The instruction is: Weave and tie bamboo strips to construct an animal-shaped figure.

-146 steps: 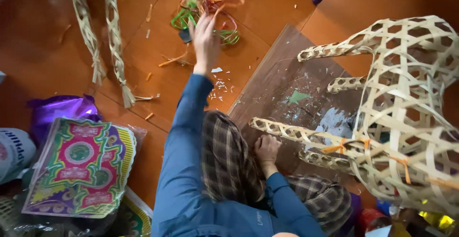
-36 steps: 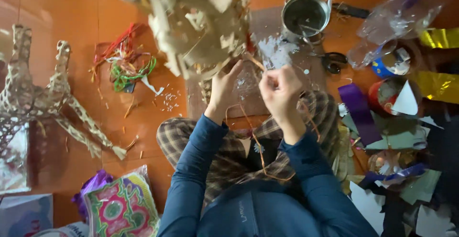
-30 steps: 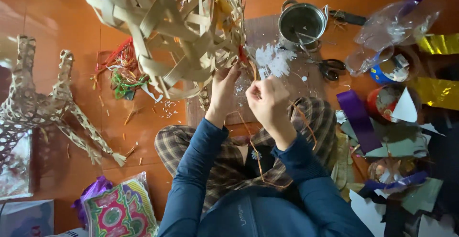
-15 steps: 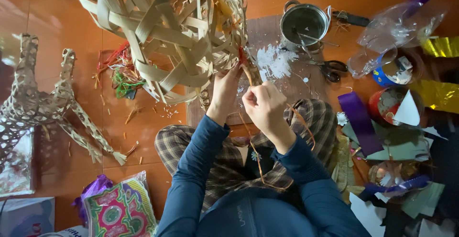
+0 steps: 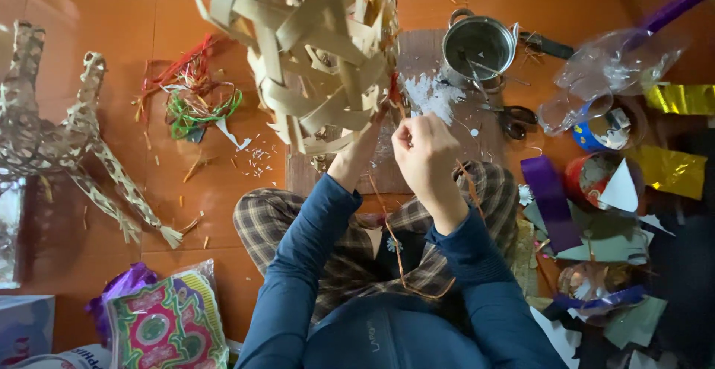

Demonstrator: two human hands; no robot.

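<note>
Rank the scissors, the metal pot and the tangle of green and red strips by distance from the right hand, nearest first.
1. Scissors, just right of the right hand.
2. Metal pot, above and right.
3. Tangle of green and red strips, far left.

orange floor (image 5: 223,190), metal pot (image 5: 478,45), scissors (image 5: 515,119), tangle of coloured strips (image 5: 195,97), woven frame (image 5: 67,138), foil scraps (image 5: 674,168), tape roll (image 5: 596,134), printed bags (image 5: 167,324)

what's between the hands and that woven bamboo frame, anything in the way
Nothing visible. The left hand reaches up to the lower edge of the woven bamboo frame, and the right hand sits just beside it, pinching a thin orange strip that trails down over the lap.
</note>
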